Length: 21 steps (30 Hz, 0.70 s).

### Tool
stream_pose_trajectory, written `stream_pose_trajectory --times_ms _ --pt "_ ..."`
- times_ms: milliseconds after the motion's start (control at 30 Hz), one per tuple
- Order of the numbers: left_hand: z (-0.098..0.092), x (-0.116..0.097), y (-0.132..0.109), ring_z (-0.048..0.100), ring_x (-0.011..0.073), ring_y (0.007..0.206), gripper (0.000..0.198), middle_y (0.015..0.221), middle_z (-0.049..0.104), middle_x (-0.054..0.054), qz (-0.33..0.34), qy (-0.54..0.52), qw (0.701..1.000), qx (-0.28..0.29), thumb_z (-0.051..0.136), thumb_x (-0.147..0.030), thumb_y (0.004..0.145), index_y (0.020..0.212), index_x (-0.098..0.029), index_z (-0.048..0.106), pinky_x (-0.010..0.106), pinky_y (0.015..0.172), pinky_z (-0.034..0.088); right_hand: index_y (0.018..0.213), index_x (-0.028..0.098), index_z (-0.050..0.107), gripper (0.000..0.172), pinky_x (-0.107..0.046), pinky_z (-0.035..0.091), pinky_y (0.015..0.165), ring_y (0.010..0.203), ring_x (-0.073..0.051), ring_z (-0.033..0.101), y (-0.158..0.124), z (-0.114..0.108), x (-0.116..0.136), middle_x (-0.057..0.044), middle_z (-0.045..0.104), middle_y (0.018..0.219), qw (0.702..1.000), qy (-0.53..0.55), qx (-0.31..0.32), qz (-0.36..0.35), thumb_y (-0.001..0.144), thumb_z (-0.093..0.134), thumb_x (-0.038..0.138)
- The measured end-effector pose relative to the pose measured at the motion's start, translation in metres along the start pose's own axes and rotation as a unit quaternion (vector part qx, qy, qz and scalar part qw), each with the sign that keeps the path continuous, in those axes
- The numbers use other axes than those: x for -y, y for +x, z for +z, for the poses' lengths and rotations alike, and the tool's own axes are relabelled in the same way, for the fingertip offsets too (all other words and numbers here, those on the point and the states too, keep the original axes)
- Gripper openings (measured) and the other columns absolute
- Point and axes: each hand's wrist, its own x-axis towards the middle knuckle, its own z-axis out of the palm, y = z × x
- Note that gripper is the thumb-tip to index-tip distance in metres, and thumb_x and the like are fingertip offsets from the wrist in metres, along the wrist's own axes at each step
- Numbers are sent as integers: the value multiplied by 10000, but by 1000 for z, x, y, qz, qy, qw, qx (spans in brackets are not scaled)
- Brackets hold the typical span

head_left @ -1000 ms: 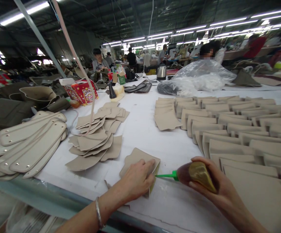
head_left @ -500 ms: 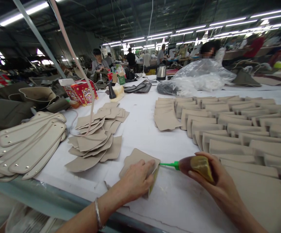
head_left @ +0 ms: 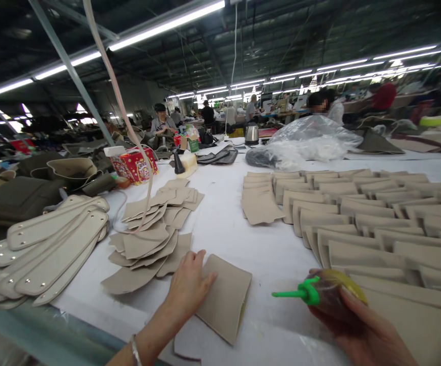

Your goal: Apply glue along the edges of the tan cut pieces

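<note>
A beige leather-like piece (head_left: pixel 226 295) lies on the white tabletop in front of me, its right edge slightly lifted and yellowish underneath. My left hand (head_left: pixel 190 284) rests over its left edge, thumb and fingers apart, with a bangle at the wrist. Between that hand and the table's left side is a loose pile of similar beige pieces (head_left: pixel 147 241). To the right, my right hand (head_left: pixel 361 320) is wrapped round a squeeze bottle (head_left: pixel 336 295) of amber liquid. Its green nozzle (head_left: pixel 291 294) points left, above the table and apart from the piece.
Overlapping rows of folded beige pieces (head_left: pixel 361 218) cover the right side. Riveted pale straps (head_left: pixel 60 249) are stacked at left. A hose (head_left: pixel 119 96) hangs down onto the pile. Farther back are a red box (head_left: pixel 134 165), a kettle (head_left: pixel 251 134), plastic wrapping (head_left: pixel 312 134) and several people.
My left hand has shifted left from the piece's middle to its left edge, fingers spreading. The bottle has moved back to the right, its nozzle leaving the piece's edge. The view has tilted up.
</note>
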Motion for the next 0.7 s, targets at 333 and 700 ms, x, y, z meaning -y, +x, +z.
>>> stream_pose_trajectory --times_ms 333,700 --pt "-1 -37 -23 520 234 1070 442 1170 542 81 66 -46 996 34 564 -420 861 1246 -209 516 325 936 409 917 223 771 404 -362 606 737 869 -323 707 -5 -1 1 -108 743 980 997 -24 35 -64 572 871 408" --pt "5 -46 -22 565 229 957 407 1063 583 74 57 -38 993 97 481 -312 843 1226 -203 562 320 874 426 1051 230 657 508 -371 594 772 887 -308 690 -8 -2 -1 -103 726 996 987 -103 52 -108 636 830 466"
